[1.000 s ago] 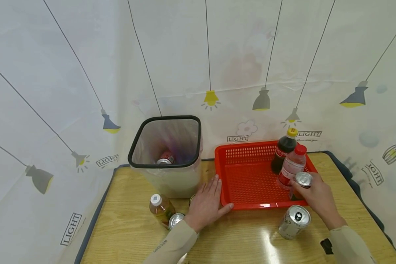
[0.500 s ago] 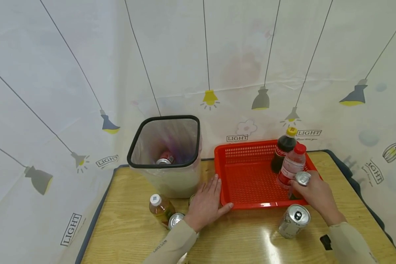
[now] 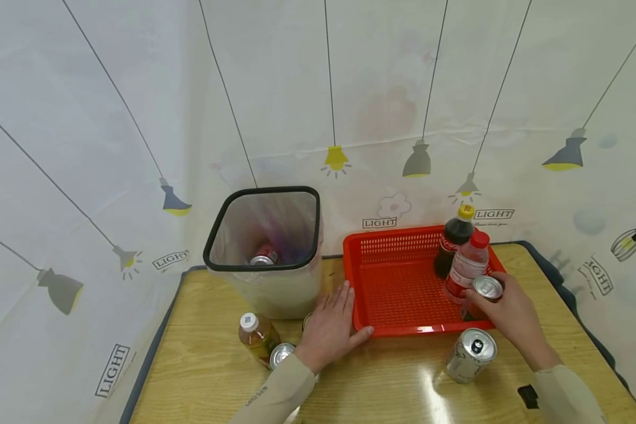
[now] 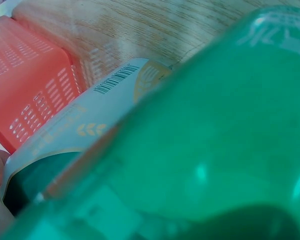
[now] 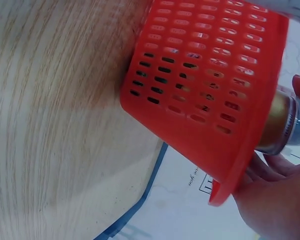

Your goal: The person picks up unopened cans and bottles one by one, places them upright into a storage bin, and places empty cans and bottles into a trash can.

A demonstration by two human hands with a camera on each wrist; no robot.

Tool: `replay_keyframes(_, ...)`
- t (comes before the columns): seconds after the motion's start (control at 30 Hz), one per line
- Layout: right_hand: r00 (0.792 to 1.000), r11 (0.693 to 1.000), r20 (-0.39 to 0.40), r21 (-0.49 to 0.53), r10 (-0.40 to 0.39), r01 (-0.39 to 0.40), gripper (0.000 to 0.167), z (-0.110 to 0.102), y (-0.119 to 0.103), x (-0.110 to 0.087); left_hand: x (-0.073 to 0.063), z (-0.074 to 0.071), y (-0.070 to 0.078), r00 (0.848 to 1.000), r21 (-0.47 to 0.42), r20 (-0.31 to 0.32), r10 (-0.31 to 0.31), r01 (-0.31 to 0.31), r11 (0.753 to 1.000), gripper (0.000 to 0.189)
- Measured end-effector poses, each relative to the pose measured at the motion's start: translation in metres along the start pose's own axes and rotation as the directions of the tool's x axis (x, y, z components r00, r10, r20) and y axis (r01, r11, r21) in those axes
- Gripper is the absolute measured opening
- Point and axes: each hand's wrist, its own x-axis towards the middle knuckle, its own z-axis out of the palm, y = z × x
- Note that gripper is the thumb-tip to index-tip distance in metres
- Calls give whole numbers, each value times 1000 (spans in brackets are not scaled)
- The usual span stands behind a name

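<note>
My right hand grips a drink can by its upper part, thumb and fingers round it, at the front right corner of the red basket. In the right wrist view the can shows a gold side above the basket rim. Behind it in the basket stand a red-capped bottle and a yellow-capped cola bottle. My left hand lies with straight fingers against the basket's left side, holding nothing. A pale can stands on the table in front of the basket.
A lined bin with a black rim stands left of the basket, a can inside. Before it are a white-capped bottle and a can; another can is mostly hidden behind the left hand. A green translucent object fills much of the left wrist view.
</note>
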Motion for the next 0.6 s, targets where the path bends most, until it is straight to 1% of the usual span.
replay_keyframes(0.3,999,998,-33,62,15,-13,92,-16,-10,-18,-1,-2,0,1000,-5,-3,0,0,1000,95)
replay_keyframes(0.5,996,993,-75,107,51,-43,83,-24,-14,-31,0,-1,0,1000,-9,-12,4,-5,1000,95)
replay_keyframes(0.6,993,990,-107,136,50,-35,79,-26,-15,-38,0,0,0,1000,-10,-12,5,-5,1000,94)
